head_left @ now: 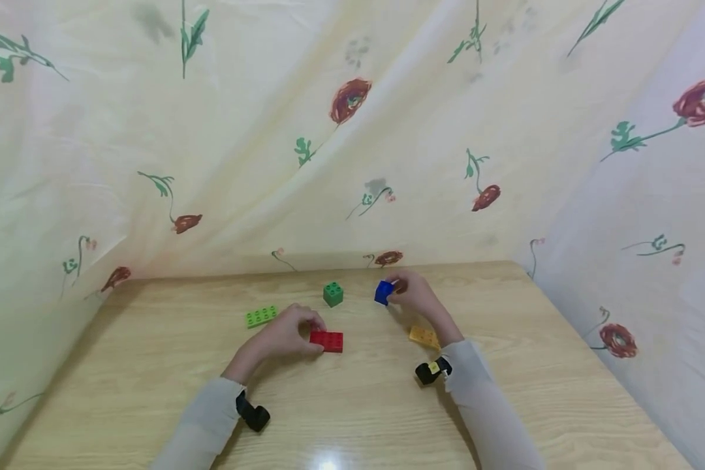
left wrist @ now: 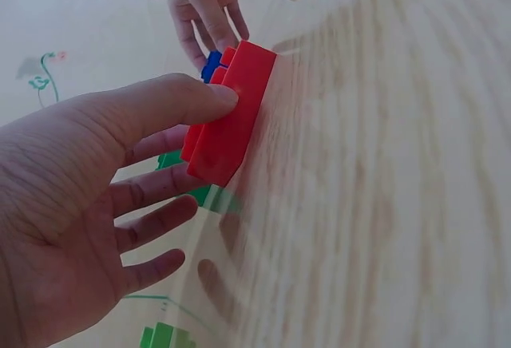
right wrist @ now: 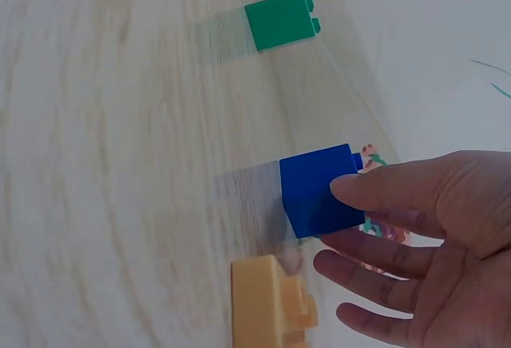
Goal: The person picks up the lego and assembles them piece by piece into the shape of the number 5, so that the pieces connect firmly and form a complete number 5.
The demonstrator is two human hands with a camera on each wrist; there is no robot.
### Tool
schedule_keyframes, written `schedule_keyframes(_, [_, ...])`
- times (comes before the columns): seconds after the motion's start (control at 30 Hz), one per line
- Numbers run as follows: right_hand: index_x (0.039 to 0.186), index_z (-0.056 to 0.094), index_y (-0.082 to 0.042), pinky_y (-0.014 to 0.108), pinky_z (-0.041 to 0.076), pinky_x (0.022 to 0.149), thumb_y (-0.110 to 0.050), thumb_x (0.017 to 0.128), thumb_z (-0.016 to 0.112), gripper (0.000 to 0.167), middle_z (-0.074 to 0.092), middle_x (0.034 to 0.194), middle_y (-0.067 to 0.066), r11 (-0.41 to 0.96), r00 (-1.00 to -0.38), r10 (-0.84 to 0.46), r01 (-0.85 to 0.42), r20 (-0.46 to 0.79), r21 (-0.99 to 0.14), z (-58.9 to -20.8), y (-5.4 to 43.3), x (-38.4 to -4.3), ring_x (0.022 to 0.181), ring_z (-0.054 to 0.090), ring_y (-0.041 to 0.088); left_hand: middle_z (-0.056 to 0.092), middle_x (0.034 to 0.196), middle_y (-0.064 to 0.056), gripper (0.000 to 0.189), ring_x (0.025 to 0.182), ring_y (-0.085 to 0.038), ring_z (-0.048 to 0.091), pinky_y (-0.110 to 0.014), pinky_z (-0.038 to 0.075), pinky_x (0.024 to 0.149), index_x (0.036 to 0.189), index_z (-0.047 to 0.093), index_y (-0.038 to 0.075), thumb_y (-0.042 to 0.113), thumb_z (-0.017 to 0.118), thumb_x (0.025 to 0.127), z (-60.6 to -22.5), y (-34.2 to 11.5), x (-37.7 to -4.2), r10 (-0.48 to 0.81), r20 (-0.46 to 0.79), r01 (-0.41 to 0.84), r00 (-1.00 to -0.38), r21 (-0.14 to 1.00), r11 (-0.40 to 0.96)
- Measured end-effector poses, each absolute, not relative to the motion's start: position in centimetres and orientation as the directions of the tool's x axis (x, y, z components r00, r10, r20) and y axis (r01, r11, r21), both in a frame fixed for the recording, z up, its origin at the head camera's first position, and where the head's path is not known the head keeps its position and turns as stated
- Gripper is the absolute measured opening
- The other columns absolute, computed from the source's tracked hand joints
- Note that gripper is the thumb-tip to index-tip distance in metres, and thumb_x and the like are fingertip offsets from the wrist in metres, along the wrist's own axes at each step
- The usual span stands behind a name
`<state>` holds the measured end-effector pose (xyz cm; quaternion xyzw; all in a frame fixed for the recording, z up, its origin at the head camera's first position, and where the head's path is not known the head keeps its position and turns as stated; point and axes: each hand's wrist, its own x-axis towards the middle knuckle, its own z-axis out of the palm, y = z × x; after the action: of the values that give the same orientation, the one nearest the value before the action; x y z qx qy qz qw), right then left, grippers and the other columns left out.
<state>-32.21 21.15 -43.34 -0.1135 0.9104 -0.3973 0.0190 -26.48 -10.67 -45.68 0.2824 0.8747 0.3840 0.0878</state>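
Note:
My left hand pinches a red toy building brick at its left end, thumb on the near side. In the left wrist view the red brick is seen side-on between thumb and fingers, close over the wood. Farther back on the right, my right hand grips a blue brick between thumb and fingers. The right wrist view has the thumb on the face of the blue brick, its other fingers spread behind. A yellow-orange brick lies just below the right wrist.
A dark green brick stands between the hands toward the back. Beside the left hand lies a light green brick. The wooden table ends at a flowered cloth hung behind it and along the sides.

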Motion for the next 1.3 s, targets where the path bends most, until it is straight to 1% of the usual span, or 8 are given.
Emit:
schedule_keyframes(0.1, [0.122,0.065,0.005,0.041,0.056,0.085,0.002,0.088,0.073,0.036,0.069,0.110,0.025,0.666,-0.978,-0.204,-0.173,0.045,-0.726,-43.3,21.0,-32.0,0.099,0.067,0.033,0.067,0.094,0.011,0.022,0.097,-0.017,0.052,-0.034,0.045,0.085,0.098,0.074,0.022,0.020,0.087,0.081,-45.6,-10.6,-26.4,0.559,0.058,0.422,-0.827,0.720,0.551])
schedule_keyframes(0.17, [0.122,0.065,0.005,0.042,0.056,0.085,0.001,0.088,0.073,0.035,0.069,0.109,0.024,0.671,-0.980,-0.196,-0.167,0.044,-0.722,-43.3,21.0,-31.8,0.099,0.067,0.033,0.068,0.094,0.011,0.021,0.097,-0.017,0.052,-0.035,0.046,0.084,0.097,0.074,0.022,0.020,0.087,0.081,-45.6,-10.5,-26.4,0.558,0.062,0.425,-0.828,0.717,0.552])
schedule_keyframes(0.23, [0.121,0.065,0.005,0.043,0.056,0.086,0.001,0.088,0.073,0.034,0.069,0.109,0.024,0.672,-0.979,-0.197,-0.171,0.048,-0.720,-43.3,20.9,-31.8,0.099,0.067,0.033,0.068,0.094,0.011,0.020,0.097,-0.016,0.051,-0.035,0.045,0.085,0.096,0.075,0.023,0.021,0.087,0.081,-45.5,-10.5,-26.4,0.555,0.063,0.425,-0.829,0.717,0.553])
schedule_keyframes(0.43, [0.121,0.066,0.005,0.042,0.056,0.087,0.002,0.088,0.073,0.034,0.070,0.109,0.024,0.656,-0.975,-0.217,-0.184,0.050,-0.732,-43.2,20.3,-31.8,0.098,0.066,0.031,0.069,0.096,0.010,0.019,0.098,-0.017,0.053,-0.038,0.046,0.087,0.096,0.076,0.022,0.021,0.088,0.080,-45.4,-10.8,-26.3,0.541,0.086,0.434,-0.837,0.707,0.559])
schedule_keyframes(0.7, [0.122,0.065,0.010,0.046,0.056,0.093,0.007,0.087,0.070,0.035,0.069,0.115,0.028,0.606,-0.970,-0.240,-0.183,0.042,-0.774,-43.6,19.9,-31.7,0.105,0.068,0.038,0.072,0.098,0.010,0.018,0.100,-0.014,0.054,-0.040,0.047,0.090,0.095,0.078,0.022,0.022,0.088,0.080,-46.2,-11.3,-26.1,0.525,0.087,0.422,-0.847,0.711,0.562])
schedule_keyframes(0.9, [0.123,0.065,0.009,0.047,0.056,0.094,0.006,0.088,0.070,0.035,0.068,0.118,0.029,0.597,-0.968,-0.249,-0.181,0.034,-0.782,-43.8,20.2,-31.4,0.107,0.068,0.039,0.072,0.099,0.009,0.018,0.101,-0.015,0.055,-0.041,0.047,0.091,0.095,0.079,0.020,0.021,0.088,0.080,-46.3,-11.3,-26.1,0.527,0.080,0.413,-0.846,0.724,0.553])
schedule_keyframes(1.0, [0.124,0.065,0.009,0.047,0.056,0.094,0.004,0.089,0.071,0.036,0.068,0.118,0.028,0.597,-0.968,-0.249,-0.188,0.043,-0.780,-43.7,20.6,-31.4,0.106,0.068,0.039,0.072,0.099,0.010,0.017,0.102,-0.014,0.055,-0.041,0.047,0.093,0.094,0.079,0.022,0.022,0.088,0.080,-46.2,-11.1,-26.2,0.521,0.074,0.403,-0.851,0.728,0.555])
schedule_keyframes(1.3, [0.128,0.063,0.007,0.049,0.054,0.097,-0.001,0.092,0.070,0.038,0.067,0.122,0.028,0.593,-0.952,-0.302,-0.229,0.051,-0.772,-42.0,20.9,-31.0,0.111,0.067,0.041,0.071,0.102,0.010,0.019,0.104,-0.015,0.056,-0.043,0.047,0.096,0.097,0.079,0.022,0.023,0.088,0.081,-45.7,-10.5,-26.4,0.518,0.050,0.382,-0.854,0.736,0.559])
